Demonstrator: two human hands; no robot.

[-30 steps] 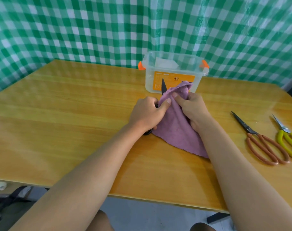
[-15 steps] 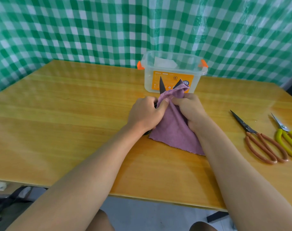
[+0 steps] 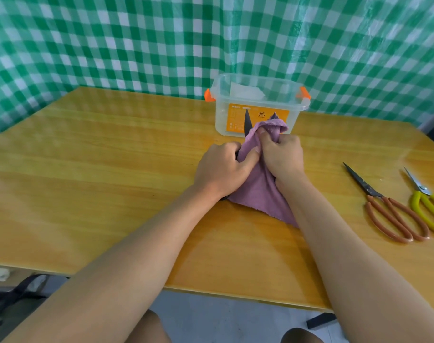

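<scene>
Glossy wood table [image 3: 112, 194]; left hand [image 3: 219, 169] around pointed scissors [image 3: 247, 122], right hand [image 3: 282, 158] around fuzzy cloth [image 3: 258, 191]

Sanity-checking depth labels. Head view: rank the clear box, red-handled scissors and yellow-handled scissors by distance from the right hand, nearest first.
1. clear box: just beyond the right hand, toward the back of the table.
2. red-handled scissors: lying off to the hand's right.
3. yellow-handled scissors: farther right still, at the frame edge.

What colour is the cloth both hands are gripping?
The cloth is plain mauve-purple with no pattern; the head view shows it best.
</scene>
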